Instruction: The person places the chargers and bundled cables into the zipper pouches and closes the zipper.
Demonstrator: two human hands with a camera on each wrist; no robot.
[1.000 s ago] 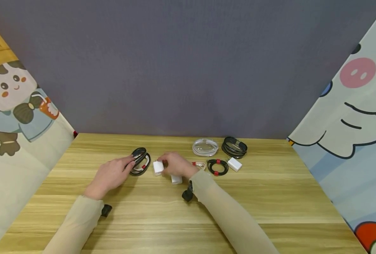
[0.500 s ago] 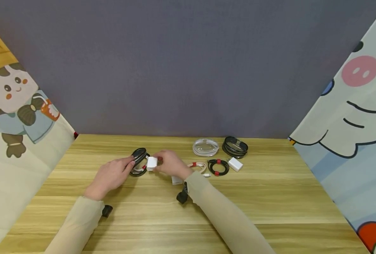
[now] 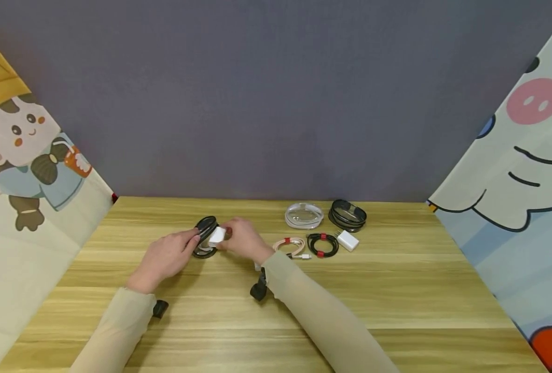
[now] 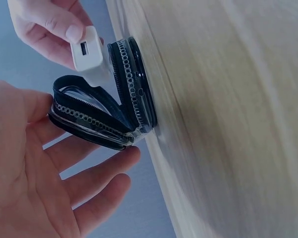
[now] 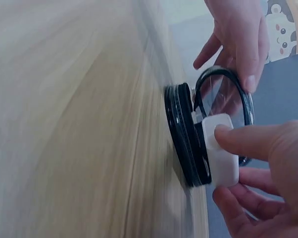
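A small round clear case with black zipped edges (image 3: 207, 224) stands unzipped on the wooden table. My left hand (image 3: 167, 255) holds its raised lid between thumb and fingers. Pinched in my right hand (image 3: 246, 241) is a white USB charger (image 3: 217, 237), right at the mouth of the case. The left wrist view shows the USB port of the charger (image 4: 87, 52) between the two halves of the case (image 4: 131, 84). A bit of white cable (image 5: 196, 117) peeks out behind the charger in the right wrist view; most of it is hidden.
Further right lie a white-edged round case (image 3: 303, 226), a black-edged one (image 3: 345, 223), a beige coiled cable (image 3: 278, 243), a black coiled cable (image 3: 311, 247) and a white charger with prongs (image 3: 348, 241). Another white piece (image 3: 257, 267) is mostly hidden under my right wrist.
My right hand has picked the charger up off the table and carried it left to the case, tilting it there. The left hand has stayed on the lid.
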